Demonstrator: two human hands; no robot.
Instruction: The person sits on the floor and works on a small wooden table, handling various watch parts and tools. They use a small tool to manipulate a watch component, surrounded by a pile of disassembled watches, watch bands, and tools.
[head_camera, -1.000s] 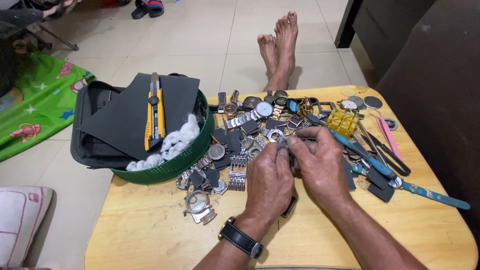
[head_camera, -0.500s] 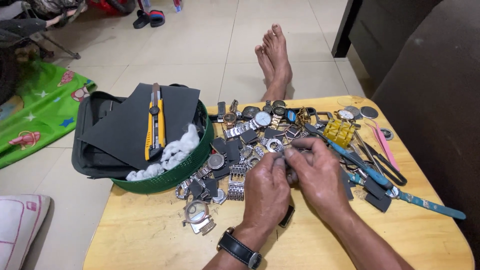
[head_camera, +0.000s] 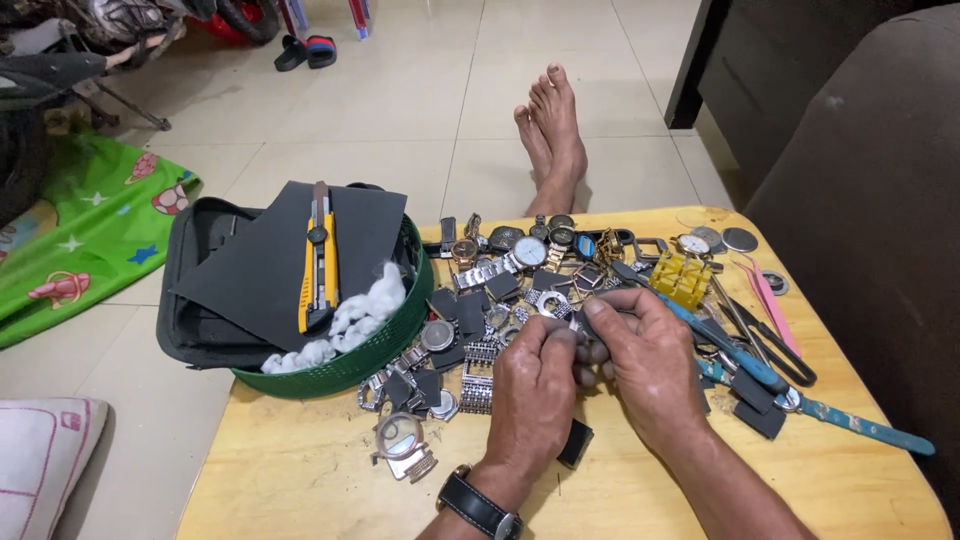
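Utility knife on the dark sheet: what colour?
Yellow utility knife with black trim, head view.

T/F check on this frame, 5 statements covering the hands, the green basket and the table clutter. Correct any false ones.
1. Both hands meet over the pile of watch parts, fingertips pinching a small metal piece. True.
2. The left hand has a bare wrist. False: it wears a black-strapped wristwatch.
3. The yellow utility knife lies on the dark sheet on top of the round green plastic basket. True.
4. The basket sits at the table's right edge. False: it is at the left end of the light wooden table.
5. The right hand grips the blue-handled pliers. False: they lie on the table beside it.
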